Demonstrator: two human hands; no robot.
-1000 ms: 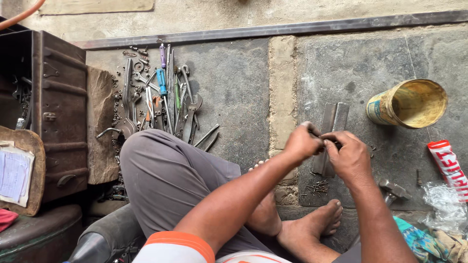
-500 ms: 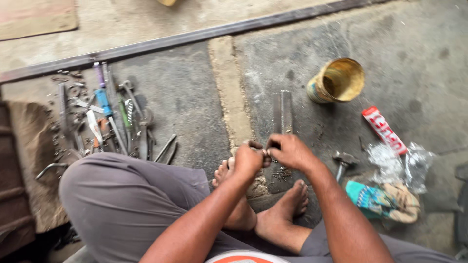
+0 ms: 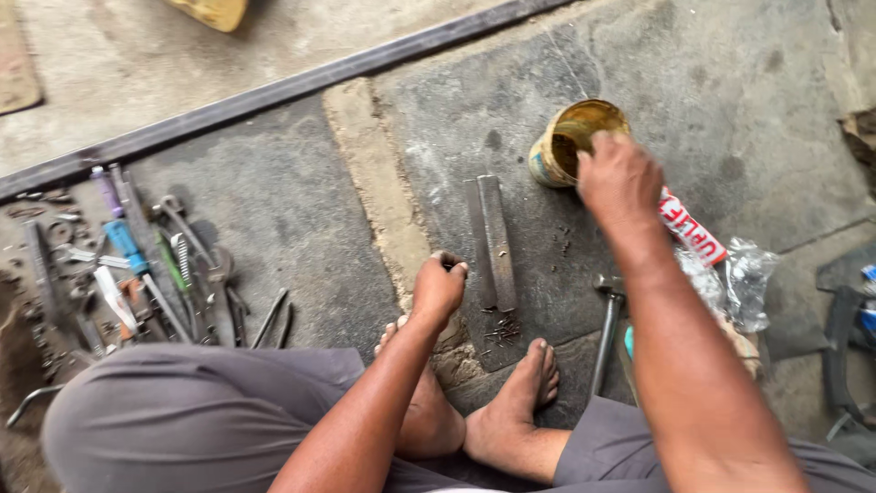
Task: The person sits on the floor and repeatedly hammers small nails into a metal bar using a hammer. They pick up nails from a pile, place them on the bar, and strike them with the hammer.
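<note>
Right hand [image 3: 619,180]: over the mouth of a yellow tin can [image 3: 573,139], fingers curled down at its rim; whether they pinch anything cannot be told. Left hand [image 3: 439,288]: clenched on a small dark item, low above the floor by the bare feet [image 3: 511,402].

Two flat metal bars [image 3: 490,239]: side by side on the concrete floor [image 3: 274,210], between the hands. Small nails or filings [image 3: 500,327]: scattered at the bars' near end, just beside the toes.

Hammer [image 3: 606,329]: lying by the right forearm. Loose hand tools [image 3: 146,274]: heaped at left.

Risks, judged: the can, apparently tilted, tips if the hand drags its rim; a bare foot shifts onto the sharp bits; the small held item slips into the floor debris.
</note>
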